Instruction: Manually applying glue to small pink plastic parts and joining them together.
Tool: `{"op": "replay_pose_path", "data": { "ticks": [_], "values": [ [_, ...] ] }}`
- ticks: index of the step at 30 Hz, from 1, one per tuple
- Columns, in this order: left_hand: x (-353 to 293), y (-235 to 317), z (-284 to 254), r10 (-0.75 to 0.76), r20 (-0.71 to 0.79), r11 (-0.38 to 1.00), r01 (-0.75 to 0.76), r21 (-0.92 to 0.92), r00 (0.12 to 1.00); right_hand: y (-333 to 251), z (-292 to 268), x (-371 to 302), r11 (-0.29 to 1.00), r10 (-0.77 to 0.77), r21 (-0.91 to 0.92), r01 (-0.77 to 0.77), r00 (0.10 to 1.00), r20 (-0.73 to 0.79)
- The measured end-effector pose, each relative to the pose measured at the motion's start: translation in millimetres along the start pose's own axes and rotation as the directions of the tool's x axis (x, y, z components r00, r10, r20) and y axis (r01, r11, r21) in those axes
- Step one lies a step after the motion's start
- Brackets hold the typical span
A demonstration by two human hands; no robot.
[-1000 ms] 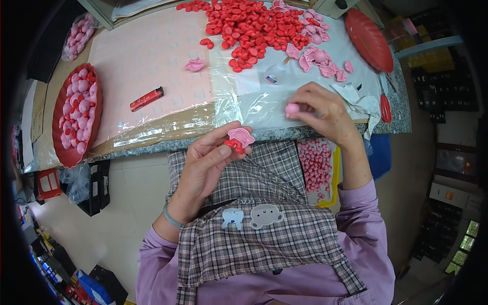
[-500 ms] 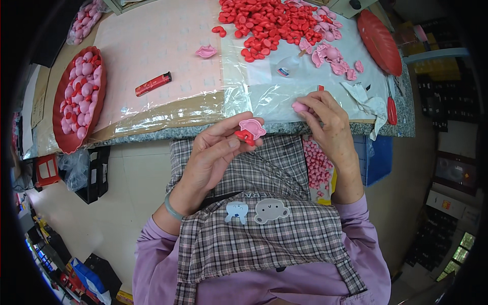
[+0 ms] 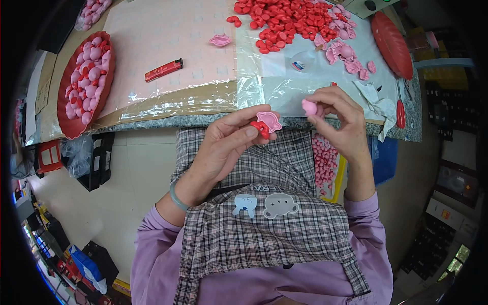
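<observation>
My left hand pinches a small hollow pink plastic shell together with a red plastic piece, between thumb and fingers. The shell's open, rimmed side faces up. To its right, just over the table's front edge, my right hand grips a rounded pink plastic piece at its fingertips. The two hands are apart. Another pink shell lies alone on the sheet beyond, and a red lighter rests left of it.
At the back is a heap of red pieces beside loose pink shells. A red tray of pink and red parts stands left; another red tray stands right. Nearby are a clear bottle, crumpled tissue and a red-handled tool.
The whole view has shifted a little. My right hand has brought the pink piece slightly nearer and turned it, so more of it shows. My left hand keeps its hold.
</observation>
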State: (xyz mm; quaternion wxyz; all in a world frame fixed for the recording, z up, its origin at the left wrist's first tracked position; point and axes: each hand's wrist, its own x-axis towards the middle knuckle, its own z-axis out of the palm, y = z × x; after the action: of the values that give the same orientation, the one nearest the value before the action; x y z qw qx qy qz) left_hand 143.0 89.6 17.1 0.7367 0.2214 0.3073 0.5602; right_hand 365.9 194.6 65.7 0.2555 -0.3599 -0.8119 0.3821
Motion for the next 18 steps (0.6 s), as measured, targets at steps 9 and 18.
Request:
{"op": "replay_pose_path", "data": {
  "ticks": [9,18],
  "values": [
    [1.3,-4.1,4.5,0.067,0.028,0.987,-0.07,0.145,0.997,-18.0,36.7,-5.5,0.96,-0.067,0.267,0.083,0.995,-0.07],
    [0.9,-7.5,2.5,0.124,0.014,0.971,-0.124,0.203,0.992,-18.7,38.6,-8.1,0.962,-0.047,0.27,0.041,0.999,0.016]
  ]
}}
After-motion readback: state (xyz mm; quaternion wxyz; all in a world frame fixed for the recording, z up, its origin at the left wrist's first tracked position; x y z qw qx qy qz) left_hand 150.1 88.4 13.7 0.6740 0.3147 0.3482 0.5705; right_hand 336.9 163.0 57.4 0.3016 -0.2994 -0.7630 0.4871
